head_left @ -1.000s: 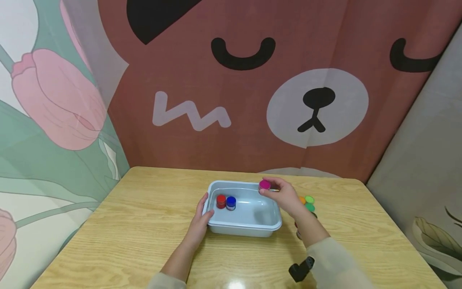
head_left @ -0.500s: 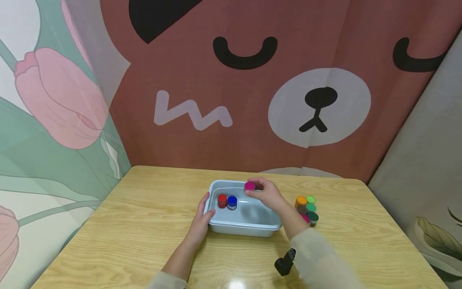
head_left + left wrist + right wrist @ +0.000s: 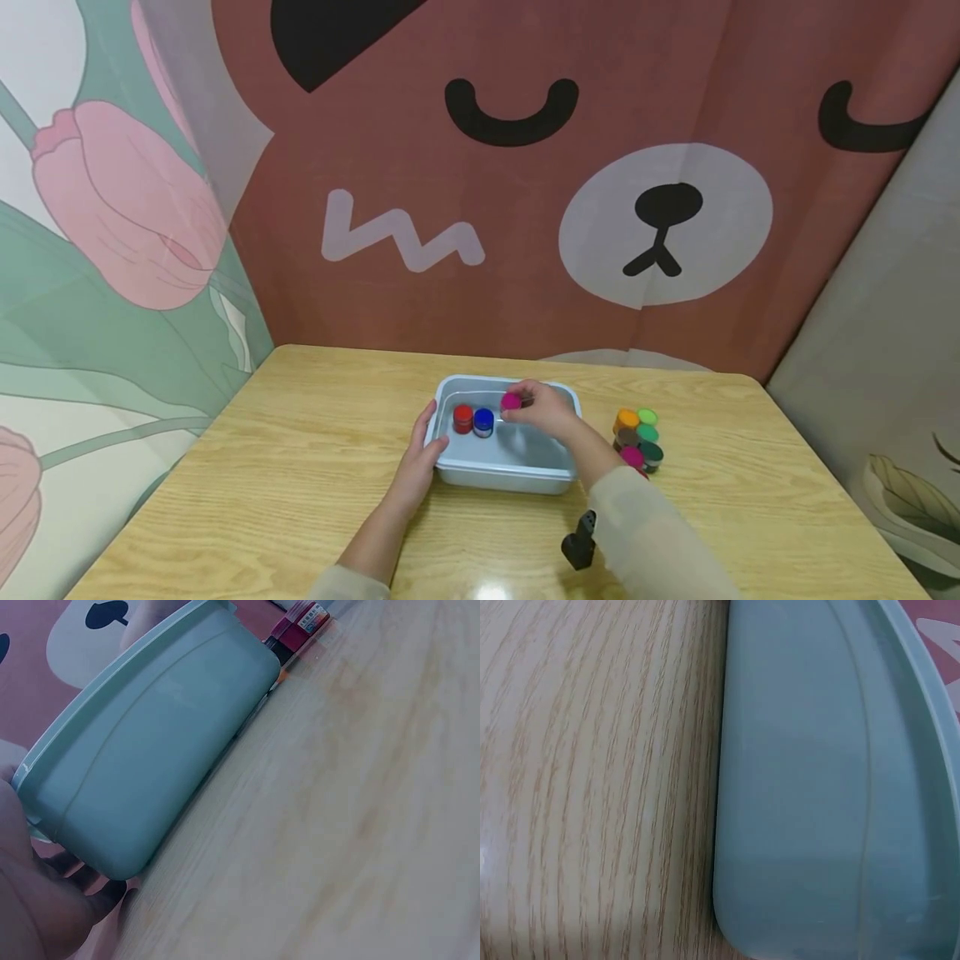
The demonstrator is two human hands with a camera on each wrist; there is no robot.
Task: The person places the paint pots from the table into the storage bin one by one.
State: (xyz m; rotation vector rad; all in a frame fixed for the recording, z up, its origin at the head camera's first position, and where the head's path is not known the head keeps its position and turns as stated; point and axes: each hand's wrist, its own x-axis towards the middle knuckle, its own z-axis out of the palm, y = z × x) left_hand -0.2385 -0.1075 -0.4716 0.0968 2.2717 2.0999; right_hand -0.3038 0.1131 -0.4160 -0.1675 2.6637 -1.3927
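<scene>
magenta jar [image 3: 512,402], pinched by the right hand [image 3: 546,411] near the far edge of the tray [image 3: 502,479], is best lowered level, clear of the blue jar [image 3: 483,422], while the left hand [image 3: 417,462] grips the left edge.

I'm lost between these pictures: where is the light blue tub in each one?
Head: the light blue tub is below centre, on the wooden table.
Left wrist: tub at upper left, slanting.
Right wrist: tub across the right half.
Shared landmark: the wooden table.
</scene>
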